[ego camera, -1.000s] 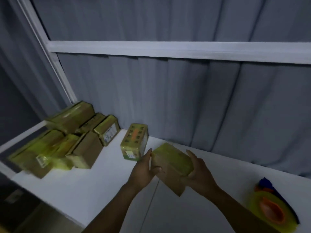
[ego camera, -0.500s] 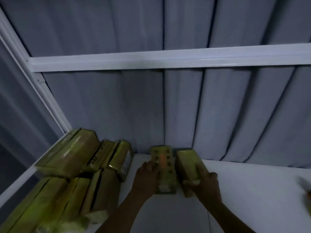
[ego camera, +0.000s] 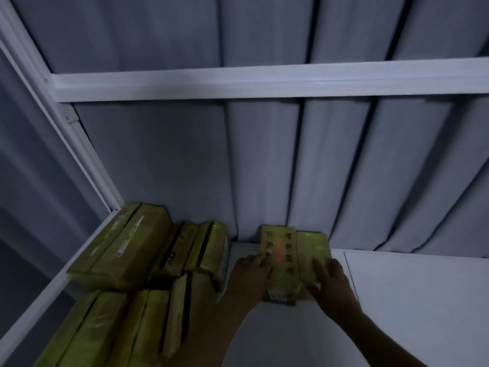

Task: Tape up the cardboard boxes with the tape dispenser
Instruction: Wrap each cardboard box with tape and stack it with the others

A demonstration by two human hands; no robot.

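The plain taped box lay flat at the back of the white table. Its far end touched the grey curtain, and its left long side pressed against the printed box, which bore dark characters and an orange mark. The pair sat at roughly 6 o'clock in the view. At their 9 o'clock, across a narrow strip of bare tabletop, a pile of taped boxes filled the table's left corner up to the white frame post. From 3 o'clock round to 5 o'clock the tabletop ran open, crossed only by a thin seam just beside the right hand. That hand rested on the plain box's near end, fingers spread and flat, thumb pointing toward 9 o'clock. The left hand touched the printed box's left edge. In the blur its fingers looked laid straight against the side rather than curled round it.
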